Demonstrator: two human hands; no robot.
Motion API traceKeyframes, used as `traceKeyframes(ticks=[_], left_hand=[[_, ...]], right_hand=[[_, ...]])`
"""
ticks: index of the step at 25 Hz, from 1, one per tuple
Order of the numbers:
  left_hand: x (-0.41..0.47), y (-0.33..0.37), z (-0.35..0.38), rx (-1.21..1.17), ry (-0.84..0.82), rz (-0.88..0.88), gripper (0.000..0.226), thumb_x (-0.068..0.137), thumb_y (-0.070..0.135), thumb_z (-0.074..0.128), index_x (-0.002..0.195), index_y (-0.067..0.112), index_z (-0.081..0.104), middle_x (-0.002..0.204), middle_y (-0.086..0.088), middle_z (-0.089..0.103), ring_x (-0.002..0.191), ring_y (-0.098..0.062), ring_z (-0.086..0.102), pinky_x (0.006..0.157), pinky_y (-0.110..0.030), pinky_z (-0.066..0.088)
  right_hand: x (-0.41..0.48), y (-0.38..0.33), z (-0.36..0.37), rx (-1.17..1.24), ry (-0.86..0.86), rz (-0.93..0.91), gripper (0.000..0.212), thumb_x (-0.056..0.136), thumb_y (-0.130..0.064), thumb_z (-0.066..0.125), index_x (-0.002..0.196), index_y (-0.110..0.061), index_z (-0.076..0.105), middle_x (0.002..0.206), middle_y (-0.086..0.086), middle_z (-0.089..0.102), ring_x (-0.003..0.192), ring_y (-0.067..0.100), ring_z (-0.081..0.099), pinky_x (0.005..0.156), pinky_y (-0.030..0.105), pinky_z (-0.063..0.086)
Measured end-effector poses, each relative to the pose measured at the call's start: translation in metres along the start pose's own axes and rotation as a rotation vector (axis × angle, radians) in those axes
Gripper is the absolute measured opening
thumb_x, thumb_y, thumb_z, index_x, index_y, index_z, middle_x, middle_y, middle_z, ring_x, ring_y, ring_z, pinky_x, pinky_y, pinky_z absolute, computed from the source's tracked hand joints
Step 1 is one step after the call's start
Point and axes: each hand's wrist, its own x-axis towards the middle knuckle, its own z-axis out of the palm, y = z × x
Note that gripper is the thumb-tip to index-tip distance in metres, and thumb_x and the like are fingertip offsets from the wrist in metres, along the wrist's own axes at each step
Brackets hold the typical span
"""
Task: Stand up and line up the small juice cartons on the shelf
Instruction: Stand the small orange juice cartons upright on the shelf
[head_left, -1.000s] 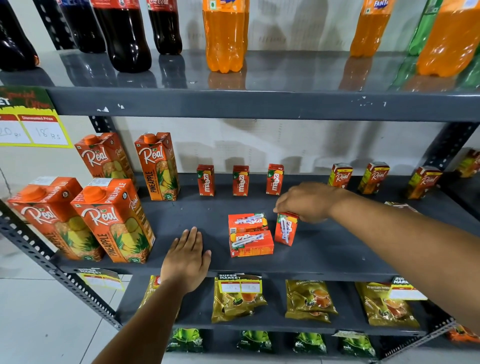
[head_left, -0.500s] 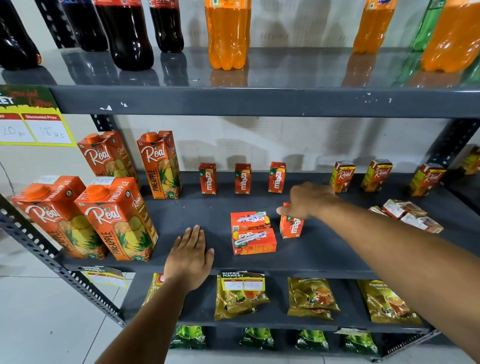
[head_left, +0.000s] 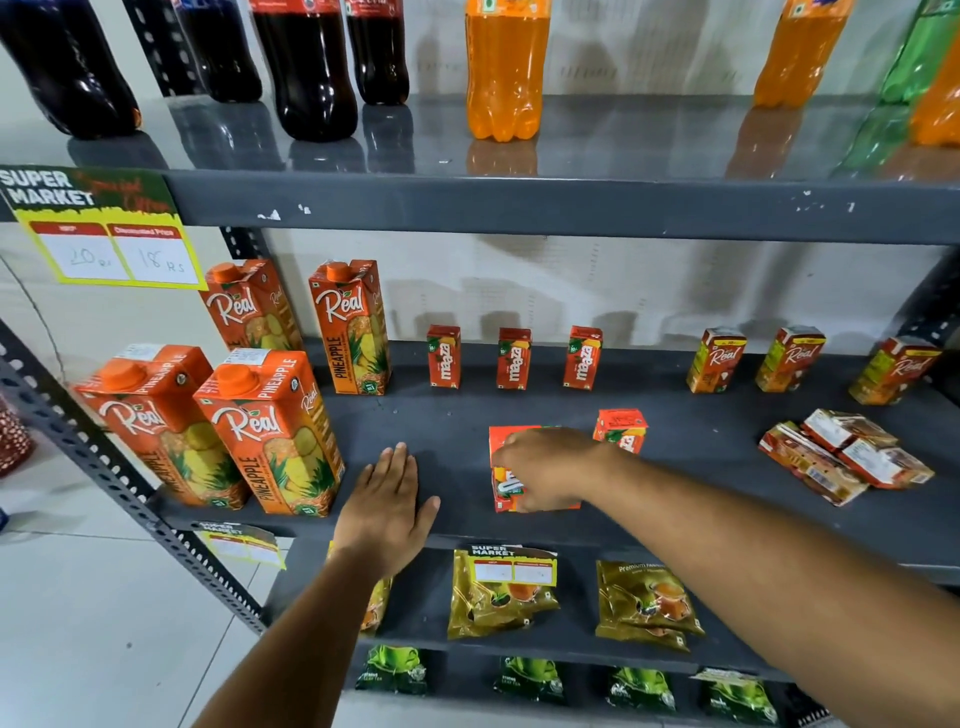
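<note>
Right hand (head_left: 545, 467) clamped over flat-lying small orange cardboard juice cartons (head_left: 506, 486), mid grey metal shelf (head_left: 701, 499). One small orange carton (head_left: 621, 428) upright at 1 o'clock. Left hand (head_left: 387, 506) flat, fingers spread, holding nothing, 9 o'clock.

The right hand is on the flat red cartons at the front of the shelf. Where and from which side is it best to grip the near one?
Probably grip the near flat carton across its two long side edges, coming from above. It lies on its broad face on the shelf, so only the narrow sides give a pinch. The right hand already covers it; the left hand lies flat on the shelf beside it.
</note>
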Motion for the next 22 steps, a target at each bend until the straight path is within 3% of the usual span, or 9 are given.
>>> traceKeyframes(ticks=[4, 9, 12, 15, 16, 22], left_hand=[[0.004, -0.008, -0.001, -0.057, -0.015, 0.017, 0.090, 0.080, 0.061, -0.008, 0.151, 0.009, 0.008, 0.162, -0.006, 0.002, 0.149, -0.019, 0.000, 0.115, -0.031, -0.003], [0.001, -0.016, 0.001, -0.035, 0.010, 0.039, 0.090, 0.083, 0.064, -0.007, 0.151, 0.007, 0.012, 0.162, -0.007, 0.008, 0.148, -0.021, 0.005, 0.115, -0.031, -0.002], [0.001, -0.015, 0.005, -0.020, 0.036, 0.001, 0.083, 0.089, 0.057, 0.006, 0.148, 0.001, 0.020, 0.159, -0.015, 0.016, 0.147, -0.027, 0.013, 0.114, -0.034, 0.002], [0.002, -0.015, 0.004, -0.045, 0.040, 0.003, 0.085, 0.087, 0.057, 0.002, 0.149, 0.002, 0.019, 0.160, -0.013, 0.014, 0.148, -0.025, 0.010, 0.114, -0.033, 0.001], [0.002, -0.015, 0.002, -0.050, 0.035, 0.007, 0.086, 0.085, 0.057, -0.001, 0.150, 0.003, 0.016, 0.161, -0.012, 0.011, 0.148, -0.024, 0.007, 0.115, -0.033, 0.000], [-0.001, -0.012, -0.005, -0.035, 0.011, 0.011, 0.092, 0.078, 0.058, -0.011, 0.150, 0.004, 0.004, 0.162, -0.010, -0.001, 0.148, -0.022, -0.003, 0.115, -0.032, -0.005]], right_hand=[[0.014, -0.009, 0.007, -0.002, -0.003, 0.042, 0.050, 0.079, -0.039, 0.071, 0.120, -0.015, 0.056, 0.120, 0.008, 0.060, 0.109, 0.029, 0.058, 0.080, 0.042, 0.054], [0.023, -0.022, 0.003, -0.046, 0.030, 0.075, 0.037, 0.076, -0.026, 0.071, 0.109, -0.013, 0.060, 0.110, 0.010, 0.062, 0.098, 0.031, 0.062, 0.064, 0.032, 0.047], [0.026, -0.019, -0.020, 0.177, 0.119, 0.194, 0.040, 0.067, -0.040, 0.070, 0.098, -0.016, 0.063, 0.099, 0.007, 0.061, 0.088, 0.029, 0.063, 0.061, 0.030, 0.048], [0.034, -0.018, -0.042, 0.429, 0.187, 0.298, 0.036, 0.069, -0.045, 0.068, 0.068, -0.012, 0.054, 0.069, 0.004, 0.054, 0.064, 0.022, 0.055, 0.049, 0.026, 0.037], [0.037, -0.021, -0.047, 0.466, 0.203, 0.322, 0.038, 0.071, -0.046, 0.067, 0.066, -0.011, 0.052, 0.066, 0.004, 0.052, 0.061, 0.020, 0.053, 0.047, 0.026, 0.034], [0.062, -0.049, -0.060, 0.452, 0.201, 0.464, 0.047, 0.074, -0.053, 0.068, 0.091, -0.009, 0.061, 0.077, 0.004, 0.060, 0.072, 0.022, 0.062, 0.053, 0.027, 0.047]])
